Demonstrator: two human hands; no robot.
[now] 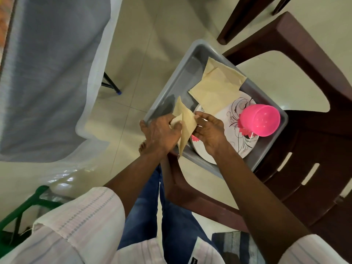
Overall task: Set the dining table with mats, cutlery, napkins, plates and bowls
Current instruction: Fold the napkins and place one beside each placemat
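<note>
Both my hands hold one beige napkin (pixel 185 122) over the near left corner of a grey tub (pixel 179 79). My left hand (pixel 161 133) grips its left side, my right hand (pixel 208 131) pinches its right edge. Inside the tub lies a white plate (pixel 236 138) with a pink flower print. An upturned pink bowl (pixel 260 120) rests on the plate. More beige napkins (pixel 219 86) lie across the plate's far side.
The tub sits on a dark brown plastic chair (pixel 304 168). At the left hangs the grey tablecloth (pixel 47 73) of the table, over a pale tiled floor (pixel 152 44). A green chair (pixel 22 208) is at the lower left.
</note>
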